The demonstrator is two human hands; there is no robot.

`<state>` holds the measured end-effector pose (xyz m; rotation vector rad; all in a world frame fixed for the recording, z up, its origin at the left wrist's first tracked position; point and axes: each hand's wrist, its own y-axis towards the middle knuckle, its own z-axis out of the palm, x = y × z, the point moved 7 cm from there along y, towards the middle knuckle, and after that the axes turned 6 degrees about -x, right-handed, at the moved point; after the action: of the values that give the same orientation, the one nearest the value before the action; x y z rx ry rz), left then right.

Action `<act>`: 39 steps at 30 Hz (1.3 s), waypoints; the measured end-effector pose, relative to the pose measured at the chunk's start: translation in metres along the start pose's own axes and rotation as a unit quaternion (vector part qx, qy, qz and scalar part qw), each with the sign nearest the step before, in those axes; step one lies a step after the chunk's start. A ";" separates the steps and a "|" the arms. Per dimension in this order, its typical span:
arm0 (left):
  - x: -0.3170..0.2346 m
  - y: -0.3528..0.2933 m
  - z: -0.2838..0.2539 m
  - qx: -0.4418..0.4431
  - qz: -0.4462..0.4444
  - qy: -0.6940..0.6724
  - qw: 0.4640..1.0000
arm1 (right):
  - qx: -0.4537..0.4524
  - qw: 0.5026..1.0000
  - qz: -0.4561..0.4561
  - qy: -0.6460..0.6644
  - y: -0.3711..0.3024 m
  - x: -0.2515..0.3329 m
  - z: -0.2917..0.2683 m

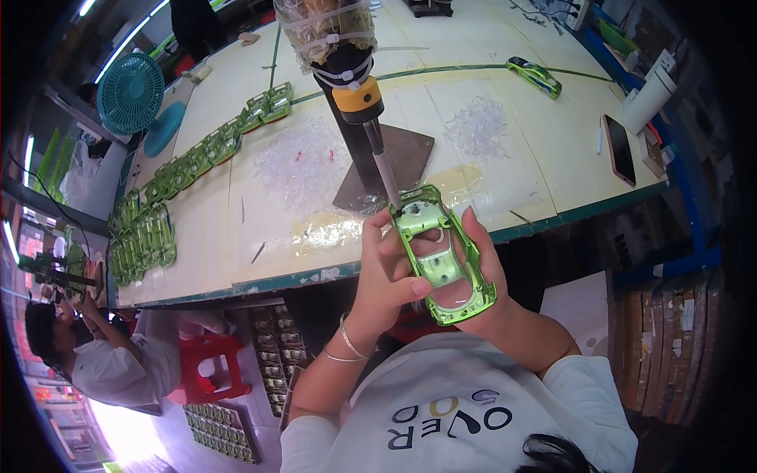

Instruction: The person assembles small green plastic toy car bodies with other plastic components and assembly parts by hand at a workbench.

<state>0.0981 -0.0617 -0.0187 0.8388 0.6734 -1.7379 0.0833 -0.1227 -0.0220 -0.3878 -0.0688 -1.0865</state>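
A shiny green toy car body shell (pixel 443 268) is held between my two hands at the table's front edge, its hollow inside facing up. My left hand (pixel 385 277) grips its left side, thumb laid over the edge. Around the right side wrap the fingers of my right hand (pixel 487 264). A soldering-iron-like tool (pixel 385 167) with a yellow collar hangs tip-down from a stand. Its tip meets the shell's far left corner; whether it touches I cannot tell. The stand's dark base plate (pixel 410 154) lies just beyond the shell.
Clear small plastic pieces lie in two piles, left (pixel 300 162) and right (pixel 478 130). Green car shells (pixel 197 154) line the table's left; another shell (pixel 535 77) lies far right. A phone (pixel 618 150), white bottle (pixel 650 98) and teal fan (pixel 131 93) stand around. A co-worker (pixel 118 366) sits at left.
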 end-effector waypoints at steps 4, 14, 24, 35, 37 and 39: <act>0.006 0.002 -0.002 0.008 -0.005 0.012 1.000 | 0.041 0.999 -0.014 -0.007 0.003 0.004 -0.004; 0.011 0.000 -0.007 0.000 0.070 0.043 0.997 | 0.139 0.990 -0.007 0.004 0.016 0.014 -0.007; -0.003 -0.028 -0.005 -0.085 0.131 0.185 0.970 | 0.131 0.973 0.181 0.051 0.016 0.000 -0.004; -0.010 -0.029 0.000 -0.072 0.121 0.213 0.967 | 0.142 0.962 0.227 0.052 0.020 -0.001 -0.005; -0.011 -0.030 -0.001 -0.071 0.121 0.213 0.967 | 0.143 0.961 0.232 0.051 0.021 -0.002 -0.006; -0.010 -0.031 0.000 -0.058 0.126 0.231 0.963 | 0.145 0.957 0.239 0.071 0.018 -0.003 -0.004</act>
<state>0.0704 -0.0464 -0.0095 1.2067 0.9205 -1.2681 0.0975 -0.1145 -0.0314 -0.0507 -0.0043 -0.6090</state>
